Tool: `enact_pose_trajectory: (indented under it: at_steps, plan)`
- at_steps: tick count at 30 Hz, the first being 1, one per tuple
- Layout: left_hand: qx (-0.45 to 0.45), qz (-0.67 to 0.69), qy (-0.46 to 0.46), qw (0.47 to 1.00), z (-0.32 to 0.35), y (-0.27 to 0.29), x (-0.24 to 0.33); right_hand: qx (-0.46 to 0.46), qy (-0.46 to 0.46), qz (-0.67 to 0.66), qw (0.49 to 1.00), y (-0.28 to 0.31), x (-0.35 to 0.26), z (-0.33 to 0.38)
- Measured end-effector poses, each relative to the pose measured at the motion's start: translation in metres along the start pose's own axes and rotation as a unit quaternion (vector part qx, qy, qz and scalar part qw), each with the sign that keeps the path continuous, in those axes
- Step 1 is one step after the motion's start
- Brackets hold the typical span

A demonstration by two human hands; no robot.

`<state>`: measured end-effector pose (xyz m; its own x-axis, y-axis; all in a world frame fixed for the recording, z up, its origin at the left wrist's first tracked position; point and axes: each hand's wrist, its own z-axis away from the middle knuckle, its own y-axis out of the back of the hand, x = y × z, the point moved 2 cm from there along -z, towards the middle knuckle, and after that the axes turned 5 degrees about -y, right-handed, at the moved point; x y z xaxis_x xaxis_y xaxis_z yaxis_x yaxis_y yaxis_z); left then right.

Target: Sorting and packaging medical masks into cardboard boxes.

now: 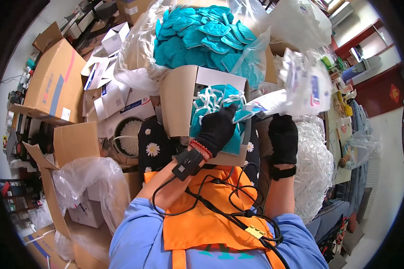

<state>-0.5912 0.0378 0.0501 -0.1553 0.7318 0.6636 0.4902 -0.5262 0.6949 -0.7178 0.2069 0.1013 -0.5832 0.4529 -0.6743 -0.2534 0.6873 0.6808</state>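
An open cardboard box (177, 101) on my lap holds teal face masks (226, 92) with white straps. In a black glove, my left hand (217, 130) reaches over these masks, its fingers closed at the edge of one teal mask (243, 114). That mask's other end lies in or against a white printed bag (269, 102); which of the two is unclear. My right hand (283, 139), also gloved in black, is closed on the lower edge of a bunch of clear printed plastic bags (306, 85), blurred by motion. The gloves partly hide the fingertips.
Beyond the box, a large plastic-lined carton holds a heap of teal masks (202, 33). White boxes (121, 103), a round container of white pellets (130, 138) and brown cartons (54, 85) stand at left. Crumpled clear plastic (312, 166) lies at right. Black cables (220, 204) cross my apron.
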Motion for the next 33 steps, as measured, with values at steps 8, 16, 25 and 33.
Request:
enact_pose_trajectory:
  at_steps: [8, 16, 25, 33]
  plan:
    - [0.109, -0.096, -0.078, 0.986, 0.006, 0.025, -0.025, 0.073, 0.253, 0.873, 0.41, 0.064, 0.071, -0.03]
    - [-0.002, -0.101, -0.073, 0.992, 0.016, 0.021, -0.03, 0.141, 0.182, 0.678, 0.698, 0.112, 0.088, -0.063]
    - [0.033, -0.083, -0.073, 0.993, 0.016, 0.025, -0.03, 0.176, 0.017, 0.445, 0.878, 0.129, 0.171, -0.188]
    - [-0.002, -0.102, -0.069, 0.992, 0.014, 0.027, -0.025, 0.117, -0.153, 0.027, 0.981, 0.068, 0.264, -0.237]
